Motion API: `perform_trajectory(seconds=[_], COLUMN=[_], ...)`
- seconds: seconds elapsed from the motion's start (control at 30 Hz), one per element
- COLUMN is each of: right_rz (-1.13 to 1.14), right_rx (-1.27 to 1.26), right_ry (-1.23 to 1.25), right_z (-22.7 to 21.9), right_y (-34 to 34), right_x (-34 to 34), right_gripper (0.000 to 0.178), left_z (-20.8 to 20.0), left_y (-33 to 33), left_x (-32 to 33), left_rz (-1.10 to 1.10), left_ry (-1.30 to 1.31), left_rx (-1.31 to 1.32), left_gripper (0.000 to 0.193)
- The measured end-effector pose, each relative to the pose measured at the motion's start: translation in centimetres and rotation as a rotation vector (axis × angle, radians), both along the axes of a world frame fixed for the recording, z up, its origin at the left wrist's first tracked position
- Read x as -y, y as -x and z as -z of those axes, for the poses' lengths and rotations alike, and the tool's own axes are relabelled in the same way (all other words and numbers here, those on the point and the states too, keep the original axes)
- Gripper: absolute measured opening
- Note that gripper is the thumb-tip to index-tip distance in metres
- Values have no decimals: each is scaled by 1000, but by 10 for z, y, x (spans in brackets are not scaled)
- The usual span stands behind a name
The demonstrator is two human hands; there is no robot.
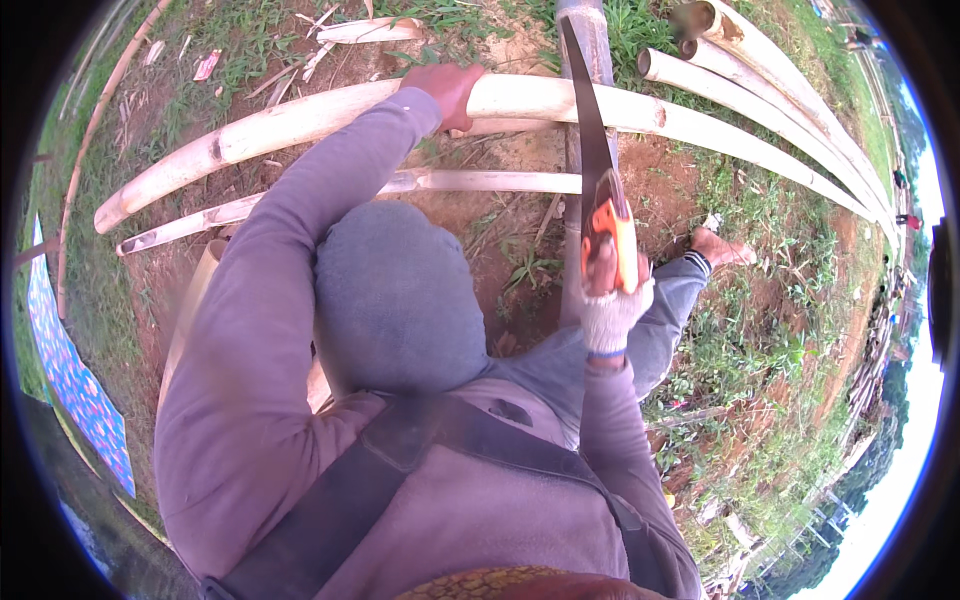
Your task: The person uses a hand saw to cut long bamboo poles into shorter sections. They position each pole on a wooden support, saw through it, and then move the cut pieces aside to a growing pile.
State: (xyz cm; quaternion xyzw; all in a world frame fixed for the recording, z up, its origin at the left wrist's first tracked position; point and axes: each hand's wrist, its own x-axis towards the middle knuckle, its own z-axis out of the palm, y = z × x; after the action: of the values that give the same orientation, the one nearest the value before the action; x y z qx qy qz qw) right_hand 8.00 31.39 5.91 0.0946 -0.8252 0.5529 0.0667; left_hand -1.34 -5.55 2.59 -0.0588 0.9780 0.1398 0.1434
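Note:
My left hand (447, 93), bare, is wrapped over the top of a long pale bamboo pole (285, 127) that runs from left to right ahead of me. In my right hand (612, 312), which wears a white glove with the fingertips bare, is the orange handle of a handsaw (592, 130). Its dark blade points away from me and lies across the pole, to the right of my left hand; whether the teeth touch the bamboo, I cannot tell. Beneath the pole runs a thicker greyish bamboo log (600, 50), pointing away from me.
A thinner bamboo pole (500, 181) lies nearer, alongside the first. Several cut poles (750, 95) are stacked at the far right. My bent knee (400, 300) is close to the poles, and my bare foot (722, 248) rests right of the log. Bamboo scraps (370, 31) litter the grass.

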Motion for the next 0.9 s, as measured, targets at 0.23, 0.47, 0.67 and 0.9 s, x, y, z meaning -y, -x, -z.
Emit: perform_trajectory(seconds=[0.23, 0.47, 0.67, 0.9], right_rz=[-43, -19, -48, -38], right_rx=[-149, 102, 111, -61], right_ry=[-199, -58, 181, -280], right_z=[-15, 2, -28, 4], right_y=[27, -77, 86, -78], right_x=[23, -62, 74, -65], right_gripper=[22, 27, 31, 31], left_z=[3, 9, 2, -5], left_y=[7, 0, 12, 2], left_x=[1, 9, 4, 7], left_rz=[-1, -1, 22, 8], left_ry=[9, 24, 16, 20], left_rx=[12, 28, 11, 66], left_gripper=[73, 72, 71, 74])
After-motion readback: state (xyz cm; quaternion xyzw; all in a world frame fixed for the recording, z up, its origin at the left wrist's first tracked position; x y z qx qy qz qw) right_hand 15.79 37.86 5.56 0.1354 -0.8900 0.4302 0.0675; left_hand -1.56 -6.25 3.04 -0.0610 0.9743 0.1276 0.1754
